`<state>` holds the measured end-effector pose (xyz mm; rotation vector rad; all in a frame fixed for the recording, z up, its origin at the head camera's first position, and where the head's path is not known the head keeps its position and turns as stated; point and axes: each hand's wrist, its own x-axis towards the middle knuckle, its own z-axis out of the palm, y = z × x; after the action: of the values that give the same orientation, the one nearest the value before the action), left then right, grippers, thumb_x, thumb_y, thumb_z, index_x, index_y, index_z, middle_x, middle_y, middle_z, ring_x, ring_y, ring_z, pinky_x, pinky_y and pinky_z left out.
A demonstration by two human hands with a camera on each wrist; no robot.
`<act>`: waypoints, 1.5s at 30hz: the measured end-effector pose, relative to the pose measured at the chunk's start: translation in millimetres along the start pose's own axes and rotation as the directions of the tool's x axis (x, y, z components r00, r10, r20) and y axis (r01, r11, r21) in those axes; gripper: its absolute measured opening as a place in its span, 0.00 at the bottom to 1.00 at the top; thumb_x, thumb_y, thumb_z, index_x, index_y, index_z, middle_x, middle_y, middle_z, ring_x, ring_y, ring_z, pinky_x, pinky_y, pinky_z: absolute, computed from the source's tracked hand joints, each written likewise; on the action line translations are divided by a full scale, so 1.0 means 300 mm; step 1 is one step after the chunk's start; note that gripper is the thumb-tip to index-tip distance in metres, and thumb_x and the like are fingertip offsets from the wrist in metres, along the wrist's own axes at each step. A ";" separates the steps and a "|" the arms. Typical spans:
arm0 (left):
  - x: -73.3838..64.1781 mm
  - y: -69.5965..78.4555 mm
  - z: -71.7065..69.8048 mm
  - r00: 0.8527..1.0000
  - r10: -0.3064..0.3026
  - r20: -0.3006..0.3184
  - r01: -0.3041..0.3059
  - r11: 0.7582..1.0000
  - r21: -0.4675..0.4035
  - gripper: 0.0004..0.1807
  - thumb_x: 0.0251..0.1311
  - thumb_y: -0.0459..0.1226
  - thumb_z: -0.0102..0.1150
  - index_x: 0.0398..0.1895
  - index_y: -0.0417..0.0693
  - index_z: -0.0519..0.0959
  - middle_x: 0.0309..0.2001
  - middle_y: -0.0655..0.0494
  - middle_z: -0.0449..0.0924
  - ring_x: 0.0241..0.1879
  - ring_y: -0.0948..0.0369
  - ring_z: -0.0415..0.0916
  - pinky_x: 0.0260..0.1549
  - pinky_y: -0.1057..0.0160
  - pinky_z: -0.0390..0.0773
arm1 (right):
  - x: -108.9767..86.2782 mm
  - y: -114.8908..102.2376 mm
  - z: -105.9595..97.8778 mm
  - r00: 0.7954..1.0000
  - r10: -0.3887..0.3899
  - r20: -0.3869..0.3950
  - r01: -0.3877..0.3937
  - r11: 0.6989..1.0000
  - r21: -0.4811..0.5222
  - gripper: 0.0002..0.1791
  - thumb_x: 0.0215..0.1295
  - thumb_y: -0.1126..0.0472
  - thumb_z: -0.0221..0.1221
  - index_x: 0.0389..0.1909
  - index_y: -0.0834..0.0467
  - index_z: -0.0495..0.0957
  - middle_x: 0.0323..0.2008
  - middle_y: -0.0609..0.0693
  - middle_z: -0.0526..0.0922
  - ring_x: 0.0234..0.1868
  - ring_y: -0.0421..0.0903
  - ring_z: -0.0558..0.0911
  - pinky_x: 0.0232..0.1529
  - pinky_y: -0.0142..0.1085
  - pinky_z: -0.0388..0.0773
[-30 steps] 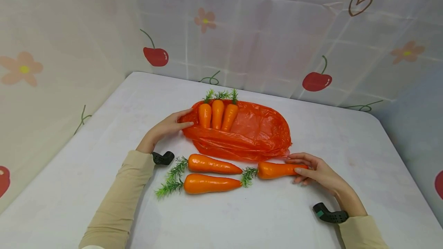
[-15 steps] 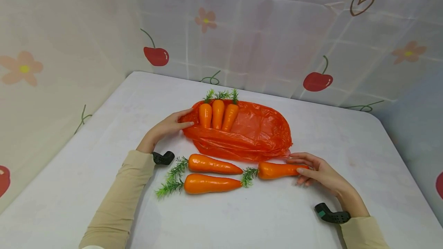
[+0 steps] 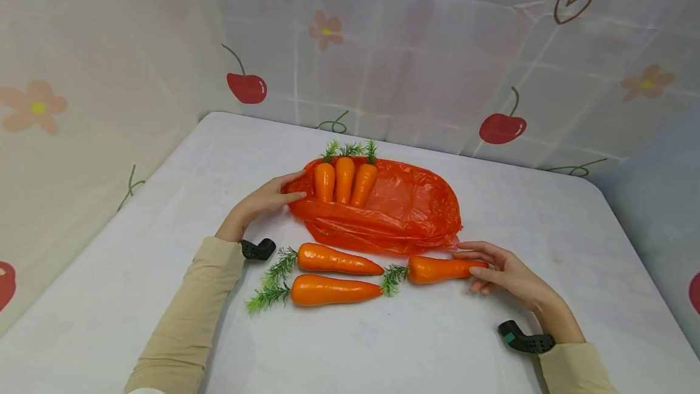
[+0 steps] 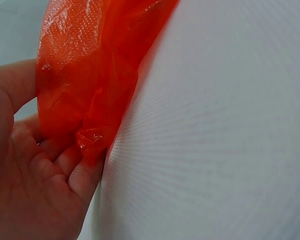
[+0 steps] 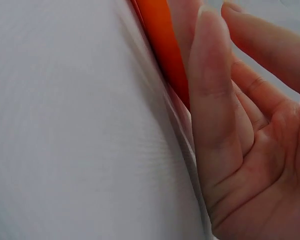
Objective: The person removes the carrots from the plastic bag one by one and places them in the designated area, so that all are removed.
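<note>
Left side: beige left sleeve (image 3: 177,315) comes up from the bottom edge, black left wrist device (image 3: 259,250) at the cuff. Left hand (image 3: 265,197) is at the left end of the red bag (image 3: 377,221), bag edge between thumb and fingers; grasping it. Left wrist view matches: fingers run behind the thin plastic.

Bag sits mid-table, lying on the white table (image 3: 410,339), mouth spread wide. In its left part, three carrots side by side: left carrot (image 3: 324,182), middle carrot (image 3: 344,180), right carrot (image 3: 364,185). Green tops stick out past the far rim, lower ends hidden behind the near wall.

In front of the bag, two loose carrots, green tops left, tips right: rear carrot (image 3: 339,259), front carrot (image 3: 333,290). Their leaves overlap.

Right of those, same heading: end carrot (image 3: 440,270), green top just beside the two tips. Right hand (image 3: 505,272) is at its tip, thumb over it, fingers loosely extended, index fingertip near the bag's right corner. Whether it grips or only touches, can't tell; right wrist view has a finger covering the tip. Black right wrist device (image 3: 525,338) and right sleeve (image 3: 574,369) follow.
</note>
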<state>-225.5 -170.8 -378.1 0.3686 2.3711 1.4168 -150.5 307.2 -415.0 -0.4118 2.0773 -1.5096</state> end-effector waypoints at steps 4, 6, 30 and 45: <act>-0.001 -0.002 0.001 1.000 0.001 -0.003 -0.001 1.000 0.001 0.33 0.61 0.39 0.51 0.67 0.41 0.51 0.67 0.43 0.48 0.65 0.49 0.44 0.61 0.48 0.45 | 0.001 -0.003 0.002 1.000 -0.009 -0.002 0.009 1.000 0.012 0.26 0.63 0.62 0.52 0.62 0.61 0.58 0.53 0.47 0.74 0.30 0.58 0.79 0.30 0.40 0.79; -0.001 -0.003 0.000 1.000 0.006 -0.004 -0.006 1.000 0.004 0.33 0.61 0.39 0.50 0.67 0.41 0.51 0.67 0.43 0.48 0.65 0.49 0.43 0.61 0.48 0.44 | 0.001 -0.005 0.004 1.000 -0.005 -0.007 0.005 1.000 0.017 0.27 0.62 0.62 0.53 0.61 0.61 0.59 0.52 0.47 0.74 0.32 0.57 0.80 0.32 0.40 0.78; 0.057 -0.101 0.002 0.999 0.035 -0.038 -0.033 0.999 0.036 0.34 0.59 0.44 0.52 0.67 0.49 0.54 0.67 0.48 0.51 0.65 0.52 0.45 0.61 0.49 0.46 | -0.031 -0.233 0.022 0.950 -0.204 -0.235 0.184 0.977 -0.106 0.19 0.68 0.63 0.44 0.60 0.58 0.62 0.51 0.46 0.74 0.42 0.47 0.80 0.41 0.34 0.76; 0.051 -0.103 0.000 0.998 0.042 -0.039 -0.041 0.999 0.029 0.35 0.59 0.45 0.53 0.67 0.48 0.54 0.66 0.46 0.51 0.65 0.51 0.45 0.61 0.49 0.46 | 0.324 -0.465 0.124 0.950 0.067 -0.305 0.035 0.948 0.316 0.26 0.64 0.55 0.51 0.61 0.59 0.61 0.58 0.57 0.66 0.54 0.49 0.71 0.56 0.39 0.65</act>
<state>-240.6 -179.2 -407.8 0.4035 2.4309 1.4229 -216.5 180.5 -315.6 -0.0318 2.0008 -1.9644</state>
